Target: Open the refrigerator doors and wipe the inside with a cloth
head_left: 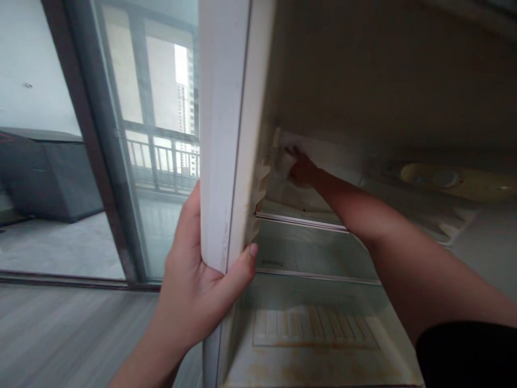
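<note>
My left hand (202, 285) is wrapped round the white front edge of the refrigerator's side wall (220, 134), thumb on the inner side and fingers hidden behind the outer side. My right hand (302, 166) reaches deep into the dim refrigerator compartment, near its back left corner. Its fingers look stretched out and apart against the pale inner wall, above a glass shelf (302, 220). Dim light and blur hide whether anything thin lies under those fingers. Ribbed shelf supports (262, 183) run down the inner side wall, left of my right hand.
A second glass shelf edge (319, 277) sits lower down. Yellow-brown stains mark the compartment floor (323, 372). A yellowed control panel with a round dial (446, 178) is at right. Left of the refrigerator are a sliding glass door (161, 226), its dark frame and a grey covered object (48, 172).
</note>
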### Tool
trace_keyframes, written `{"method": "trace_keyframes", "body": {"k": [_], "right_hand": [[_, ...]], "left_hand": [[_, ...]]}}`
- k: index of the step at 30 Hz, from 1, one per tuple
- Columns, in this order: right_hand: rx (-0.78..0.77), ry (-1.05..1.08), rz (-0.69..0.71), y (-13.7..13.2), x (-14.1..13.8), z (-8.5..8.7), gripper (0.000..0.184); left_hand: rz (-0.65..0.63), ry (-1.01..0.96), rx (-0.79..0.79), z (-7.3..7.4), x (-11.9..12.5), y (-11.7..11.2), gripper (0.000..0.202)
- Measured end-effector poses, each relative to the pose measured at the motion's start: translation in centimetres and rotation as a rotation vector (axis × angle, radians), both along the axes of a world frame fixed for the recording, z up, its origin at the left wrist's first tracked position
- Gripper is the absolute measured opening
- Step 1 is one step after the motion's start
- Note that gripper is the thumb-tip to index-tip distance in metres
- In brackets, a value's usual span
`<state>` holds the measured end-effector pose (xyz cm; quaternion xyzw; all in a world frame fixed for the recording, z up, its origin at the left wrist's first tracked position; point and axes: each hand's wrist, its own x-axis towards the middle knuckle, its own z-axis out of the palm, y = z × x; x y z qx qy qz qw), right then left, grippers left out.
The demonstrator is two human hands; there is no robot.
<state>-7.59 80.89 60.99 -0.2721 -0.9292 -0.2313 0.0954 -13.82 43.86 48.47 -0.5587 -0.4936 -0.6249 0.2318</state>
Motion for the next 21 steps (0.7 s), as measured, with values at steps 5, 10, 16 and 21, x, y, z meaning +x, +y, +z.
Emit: {"method": "trace_keyframes", "body": {"k": [5, 10, 16, 21], "right_hand": [[0.202, -0.111, 0.164, 0.3, -0.8, -1.1, 0.068], [0.193, 0.037, 0.046, 1.3, 1.3, -0.4, 0.078], [0.137, 0.077, 0.115, 2.5, 2.4, -0.3, 0.053], [-0.049, -0.255, 0.383, 1.6, 0.7, -1.0, 0.050]], "left_hand": [[-0.018, 0.001, 0.001, 0.1, 0.1, 0.0, 0.074], [-0.004, -0.029, -0.012, 0.0, 0.1, -0.1, 0.073], [0.005, -0.036, -0.015, 0.0, 0.1, -0.1, 0.076], [-0.005, -0.031, -0.012, 0.0, 0.1, -0.1, 0.076]]}}
